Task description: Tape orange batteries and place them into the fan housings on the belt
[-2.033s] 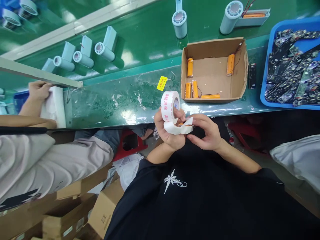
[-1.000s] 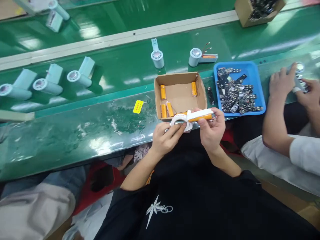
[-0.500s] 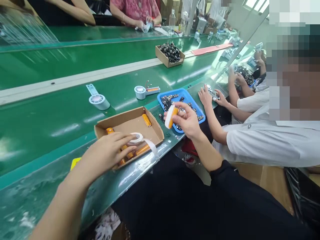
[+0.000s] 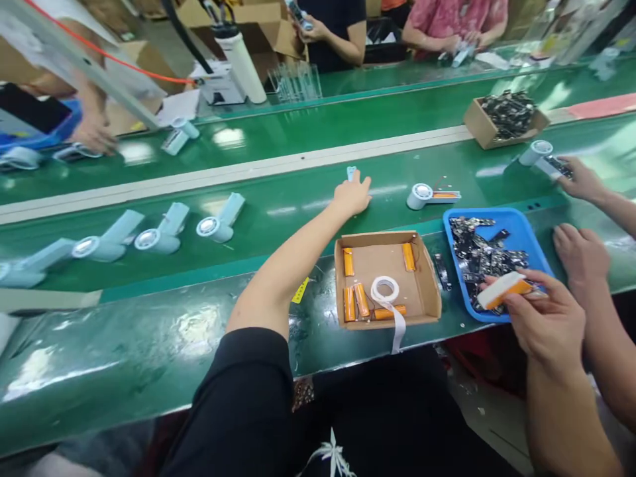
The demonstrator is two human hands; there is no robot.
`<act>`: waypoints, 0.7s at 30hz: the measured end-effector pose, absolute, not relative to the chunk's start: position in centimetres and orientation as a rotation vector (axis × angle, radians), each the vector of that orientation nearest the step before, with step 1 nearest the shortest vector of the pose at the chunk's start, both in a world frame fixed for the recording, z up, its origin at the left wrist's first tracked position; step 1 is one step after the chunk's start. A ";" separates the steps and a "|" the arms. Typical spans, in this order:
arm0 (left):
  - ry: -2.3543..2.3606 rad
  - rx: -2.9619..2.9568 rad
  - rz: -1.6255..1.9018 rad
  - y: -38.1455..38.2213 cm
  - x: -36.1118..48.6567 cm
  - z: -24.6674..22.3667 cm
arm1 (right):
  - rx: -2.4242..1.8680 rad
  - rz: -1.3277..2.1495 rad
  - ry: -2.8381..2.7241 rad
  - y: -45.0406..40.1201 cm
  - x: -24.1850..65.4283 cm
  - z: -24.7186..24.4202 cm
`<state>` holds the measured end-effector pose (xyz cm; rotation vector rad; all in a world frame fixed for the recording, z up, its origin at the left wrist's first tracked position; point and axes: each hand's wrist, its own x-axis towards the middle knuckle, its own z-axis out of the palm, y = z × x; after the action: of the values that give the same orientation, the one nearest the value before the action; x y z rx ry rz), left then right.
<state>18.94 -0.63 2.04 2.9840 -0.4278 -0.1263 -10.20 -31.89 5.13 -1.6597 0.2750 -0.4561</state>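
Note:
My left hand [image 4: 352, 197] is stretched out over a light blue handheld fan [image 4: 351, 173] on the green belt. Only the tip of its handle shows; the rest lies hidden behind my curled fingers. Between the thumb and fingers of my right hand [image 4: 549, 321] is an orange battery [image 4: 517, 288] with a white strip on one face, above the blue tray [image 4: 534, 248] of small dark parts. Left of that tray, a cardboard box [image 4: 430, 308] contains several orange batteries [image 4: 362, 299] and a roll of white tape [image 4: 385, 289], its loose end hanging over the front wall.
Several handheld fans [image 4: 216, 227] line the belt at left. Another fan with an opened handle [image 4: 422, 195] lies beyond the box. A carton of dark parts [image 4: 489, 129] stands farther back. At right, a co-worker's hand [image 4: 583, 180] reaches in close by.
My view has swung left. My left hand has left the tape roll and reached forward to the fan on the belt. My right hand still holds the battery, now over the blue tray.

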 end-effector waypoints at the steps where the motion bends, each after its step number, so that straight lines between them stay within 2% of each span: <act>1: -0.495 3.011 -0.128 -0.3 18.8 2.1 | -1.673 -0.475 0.267 -31.8 -9.7 5.7; 6: -0.712 3.036 -0.188 1.4 18.7 3.0 | -1.753 -0.602 0.014 -29.9 -5.5 9.0; 12: -0.527 3.053 -0.379 2.8 20.7 2.8 | -1.698 -0.450 -0.518 -24.6 2.6 11.8; 16: -0.638 3.000 -0.371 3.4 20.9 2.6 | -1.741 -0.341 -0.620 -21.4 7.7 11.3; 21: -0.932 3.038 -0.097 3.9 20.0 1.6 | -2.013 -0.241 -0.491 -19.2 13.3 9.0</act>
<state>19.98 3.94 1.60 3.0384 -0.9317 -0.0970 13.32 -19.17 8.96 -2.0126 -0.4909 -0.2414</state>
